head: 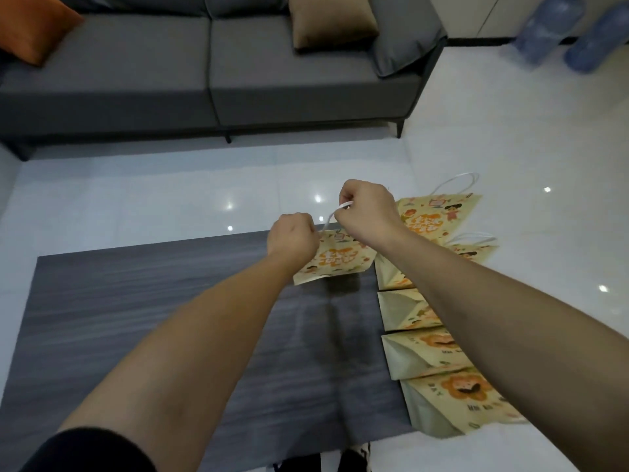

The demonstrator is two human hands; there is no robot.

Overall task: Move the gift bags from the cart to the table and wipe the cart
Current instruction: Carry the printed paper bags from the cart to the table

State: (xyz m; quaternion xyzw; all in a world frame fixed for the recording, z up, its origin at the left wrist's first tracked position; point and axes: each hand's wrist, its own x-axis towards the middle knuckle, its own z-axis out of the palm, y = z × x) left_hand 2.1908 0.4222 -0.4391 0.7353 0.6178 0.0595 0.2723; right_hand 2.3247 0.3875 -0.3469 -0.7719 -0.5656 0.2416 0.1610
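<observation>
A cream gift bag [335,258] with orange cartoon print hangs a little above the far right part of the dark grey table [177,321]. My left hand [292,238] grips its top left edge. My right hand [366,209] pinches its white ribbon handle [335,212]. Several more gift bags of the same print lie in a row along the table's right edge [439,400], partly hidden under my right forearm; another [439,216] stands out at the far end. The cart is out of view.
A grey sofa [204,76] with orange and brown cushions stands beyond the table across a strip of glossy white floor. Two blue water bottles [551,28] stand at the far right. My shoes [323,463] show at the table's near edge.
</observation>
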